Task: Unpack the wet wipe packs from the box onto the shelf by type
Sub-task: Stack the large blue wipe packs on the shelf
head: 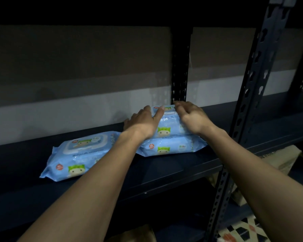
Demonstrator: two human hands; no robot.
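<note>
- The upper blue wet wipe pack (pixel 168 125) lies flat on the lower blue pack (pixel 168 147), the two forming a short stack at the back right of the shelf board (pixel 164 172). Both show the same green-haired cartoon face, so I judge them to be one type, which explains the stacking.
- The left hand (pixel 143 123) lies over the stack's 9 o'clock end, palm down, thumb across the top face. Its grip reads as a loose press on the upper pack, not a clench, probably to square it over the one below.
- The right hand (pixel 191 117) covers the 3 o'clock end with fingers curled over the far edge, touching the wrapper. This also looks like steadying contact; whether the fingers actually pinch the film, I cannot tell.
- A third blue pack (pixel 77 154) lies alone at 8 o'clock from the stack, just beside it, flip lid facing up and turned slightly askew. It carries the same print, so keeping it close suits grouping by type.
- The stack sits near the dark slotted upright (pixel 179 67) at 12 o'clock, against the pale back wall (pixel 77 105), leaving bare shelf toward 9 o'clock for further packs.
- A cardboard box (pixel 280 161) shows partly at 4 o'clock, below shelf level; its contents are hidden.
</note>
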